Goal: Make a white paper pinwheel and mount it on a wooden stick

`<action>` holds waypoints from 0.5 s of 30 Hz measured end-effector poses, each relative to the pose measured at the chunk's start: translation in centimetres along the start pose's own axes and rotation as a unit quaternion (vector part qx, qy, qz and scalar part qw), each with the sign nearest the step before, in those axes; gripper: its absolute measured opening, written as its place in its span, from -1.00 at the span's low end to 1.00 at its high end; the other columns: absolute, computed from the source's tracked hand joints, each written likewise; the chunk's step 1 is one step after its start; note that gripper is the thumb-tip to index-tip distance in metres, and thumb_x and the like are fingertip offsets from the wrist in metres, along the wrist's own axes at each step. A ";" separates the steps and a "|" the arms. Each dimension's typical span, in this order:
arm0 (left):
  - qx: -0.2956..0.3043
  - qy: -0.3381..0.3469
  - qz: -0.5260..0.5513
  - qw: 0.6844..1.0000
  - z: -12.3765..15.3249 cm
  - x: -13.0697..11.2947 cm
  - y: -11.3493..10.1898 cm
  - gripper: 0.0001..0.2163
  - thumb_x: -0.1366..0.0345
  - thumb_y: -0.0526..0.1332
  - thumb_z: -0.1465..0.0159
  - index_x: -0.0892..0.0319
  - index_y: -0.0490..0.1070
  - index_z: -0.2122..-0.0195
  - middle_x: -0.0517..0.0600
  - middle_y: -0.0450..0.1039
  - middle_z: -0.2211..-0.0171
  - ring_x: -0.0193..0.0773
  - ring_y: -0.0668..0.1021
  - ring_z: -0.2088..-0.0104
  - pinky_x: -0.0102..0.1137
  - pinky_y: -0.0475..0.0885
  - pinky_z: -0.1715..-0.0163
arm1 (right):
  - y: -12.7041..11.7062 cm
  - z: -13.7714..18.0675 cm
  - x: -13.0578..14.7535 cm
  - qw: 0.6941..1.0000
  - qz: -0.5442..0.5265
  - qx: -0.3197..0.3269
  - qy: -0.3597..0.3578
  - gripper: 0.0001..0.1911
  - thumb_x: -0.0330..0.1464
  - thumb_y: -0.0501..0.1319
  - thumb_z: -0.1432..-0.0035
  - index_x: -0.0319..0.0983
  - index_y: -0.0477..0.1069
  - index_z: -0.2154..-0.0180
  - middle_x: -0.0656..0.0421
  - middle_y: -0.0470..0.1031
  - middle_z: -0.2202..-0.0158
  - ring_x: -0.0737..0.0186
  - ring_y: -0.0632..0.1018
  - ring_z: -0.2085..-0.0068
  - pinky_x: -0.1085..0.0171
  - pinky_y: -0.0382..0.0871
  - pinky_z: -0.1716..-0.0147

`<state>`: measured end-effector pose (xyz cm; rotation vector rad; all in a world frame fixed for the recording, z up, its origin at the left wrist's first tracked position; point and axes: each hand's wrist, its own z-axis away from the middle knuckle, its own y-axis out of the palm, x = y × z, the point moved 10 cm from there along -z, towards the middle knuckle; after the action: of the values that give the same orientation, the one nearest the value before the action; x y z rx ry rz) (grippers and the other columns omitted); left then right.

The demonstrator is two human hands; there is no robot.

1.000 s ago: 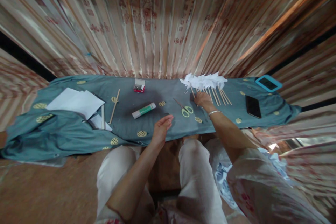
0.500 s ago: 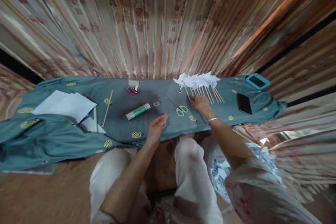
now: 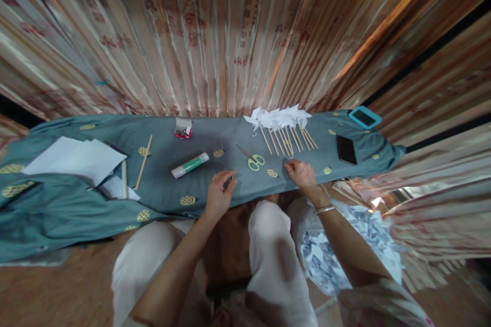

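Note:
My left hand hovers at the near edge of the teal cloth, fingers curled, thumb and fingertips pinched on a small dark thing I cannot make out. My right hand, a bangle on its wrist, rests on the cloth just below the row of white paper pinwheels on wooden sticks. Its fingers are curled under, hiding whatever they hold. Yellow-handled scissors lie between the two hands, slightly further back.
A glue stick, a small red-and-white box, a loose wooden stick and white paper sheets lie to the left. A black phone and a blue-cased device lie right. A bag of paper scraps sits by my right knee.
My right hand has drawn back from the pinwheel sticks toward the cloth's near edge. My left hand has closed from open fingers into a pinch. The view has shifted left.

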<state>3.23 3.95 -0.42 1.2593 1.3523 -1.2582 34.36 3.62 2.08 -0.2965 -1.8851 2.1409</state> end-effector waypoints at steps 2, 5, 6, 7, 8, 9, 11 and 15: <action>0.018 0.106 -0.110 0.988 0.1 -1.5 0.1 -0.80 0.24 0.26 -0.23 0.09 0.65 0.18 0.11 0.62 0.07 0.04 0.52 -0.05 0.01 0.36 -0.20 | -0.1 0.0 -0.2 1.000 -0.013 -0.003 -0.002 -0.64 -0.25 0.03 -0.42 -0.23 0.55 0.05 -0.07 0.66 0.05 -0.03 0.65 -0.01 0.14 0.46 -0.01; 0.017 0.175 -0.219 0.960 0.4 -1.8 -0.1 -0.76 0.26 0.17 -0.30 0.10 0.61 0.12 0.13 0.59 -0.02 0.05 0.46 -0.16 0.06 0.32 -0.23 | 0.2 0.0 -1.5 0.999 -0.033 -0.006 0.000 -0.65 -0.25 0.03 -0.42 -0.24 0.55 0.06 -0.08 0.66 0.06 -0.02 0.65 0.01 0.14 0.45 -0.01; 0.016 0.182 -0.249 0.951 0.5 -1.6 -0.1 -0.76 0.26 0.16 -0.31 0.10 0.61 0.11 0.13 0.58 -0.04 0.05 0.45 -0.17 0.06 0.32 -0.23 | 0.3 0.0 -2.4 0.999 -0.039 -0.009 0.001 -0.65 -0.25 0.03 -0.42 -0.25 0.54 0.05 -0.09 0.65 0.06 -0.02 0.65 0.02 0.14 0.44 -0.01; 0.019 0.185 -0.275 0.943 0.5 -1.3 -0.1 -0.76 0.27 0.16 -0.32 0.10 0.60 0.10 0.13 0.57 -0.05 0.05 0.46 -0.17 0.06 0.33 -0.22 | 0.3 -0.1 -3.4 0.999 -0.044 -0.016 0.001 -0.63 -0.26 0.02 -0.42 -0.26 0.53 0.03 -0.09 0.65 0.04 -0.02 0.64 0.01 0.14 0.44 -0.02; 0.024 0.184 -0.299 0.936 0.5 -1.0 -0.1 -0.75 0.27 0.15 -0.32 0.10 0.60 0.09 0.14 0.57 -0.05 0.06 0.46 -0.16 0.06 0.34 -0.20 | 0.1 -0.3 -4.6 0.998 -0.049 -0.028 0.005 -0.62 -0.27 0.01 -0.41 -0.28 0.52 0.00 -0.11 0.64 0.02 -0.03 0.63 -0.01 0.13 0.43 -0.04; 0.029 0.184 -0.319 0.929 0.6 -0.7 0.0 -0.75 0.27 0.15 -0.33 0.10 0.59 0.08 0.14 0.56 -0.06 0.06 0.47 -0.14 0.06 0.34 -0.19 | -0.2 -0.6 -6.0 0.998 -0.052 -0.047 0.006 -0.60 -0.28 0.00 -0.41 -0.31 0.47 -0.07 -0.13 0.61 -0.02 -0.03 0.61 -0.05 0.13 0.42 -0.07; 0.040 0.189 -0.348 0.917 0.7 -0.6 0.2 -0.73 0.26 0.12 -0.36 0.10 0.58 0.05 0.15 0.55 -0.07 0.06 0.48 -0.13 0.06 0.34 -0.18 | -1.4 -1.3 -9.3 0.994 -0.034 -0.103 0.019 -0.50 -0.26 0.00 -0.39 -0.40 0.32 -0.23 -0.22 0.50 -0.17 -0.05 0.51 -0.19 0.09 0.34 -0.19; 0.051 0.204 -0.384 0.899 1.0 -0.8 0.7 -0.70 0.25 0.08 -0.40 0.13 0.56 0.00 0.19 0.53 -0.08 0.07 0.47 -0.13 0.05 0.32 -0.18 | -3.4 -2.8 -16.4 0.982 -0.009 -0.170 0.086 -0.27 -0.18 0.07 -0.32 -0.59 0.10 -0.31 -0.39 0.31 -0.26 -0.24 0.37 -0.30 -0.02 0.26 -0.24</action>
<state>3.99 2.86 0.19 1.1245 2.2574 -1.6547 50.93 1.15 4.64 -0.5149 -2.1325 1.7104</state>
